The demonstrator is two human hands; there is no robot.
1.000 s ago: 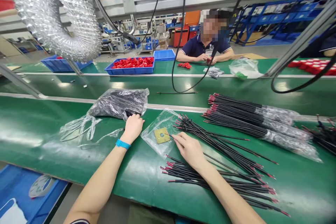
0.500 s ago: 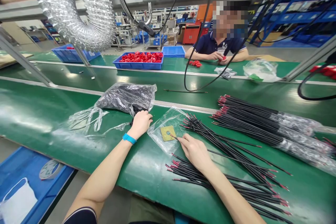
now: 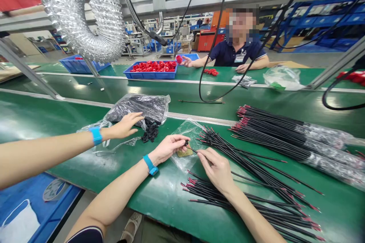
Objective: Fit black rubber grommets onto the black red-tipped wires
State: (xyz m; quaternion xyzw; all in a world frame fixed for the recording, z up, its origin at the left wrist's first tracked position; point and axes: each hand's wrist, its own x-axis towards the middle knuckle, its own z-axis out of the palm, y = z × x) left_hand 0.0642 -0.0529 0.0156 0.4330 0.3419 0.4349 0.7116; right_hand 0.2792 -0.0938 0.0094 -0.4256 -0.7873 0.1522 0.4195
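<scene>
My left hand [image 3: 169, 146] pinches a small black part [image 3: 186, 143] just above a yellow square plate [image 3: 185, 153] that lies on a clear bag [image 3: 190, 131]. My right hand [image 3: 216, 165] is closed on the end of a thin black wire [image 3: 199, 152], whose tip points at that part. Loose black wires with red ends [image 3: 251, 193] lie under and to the right of my right hand. A co-worker's hand [image 3: 125, 125] with a blue wristband reaches in from the left, fingers spread, to a plastic bag of black parts [image 3: 139, 106]. A few black parts [image 3: 150, 132] lie spilled beside it.
Bagged wire bundles [image 3: 291, 136] lie at the right on the green bench [image 3: 42, 121]. Across the belt sits a person with a hand out by a blue tray of red parts [image 3: 152, 69]. A silver flexible duct [image 3: 85, 15] and black cables [image 3: 211, 45] hang overhead.
My left hand left the bag and came to the yellow plate with a small black part. A co-worker's hand came in from the left to the bag. Black parts now lie outside it.
</scene>
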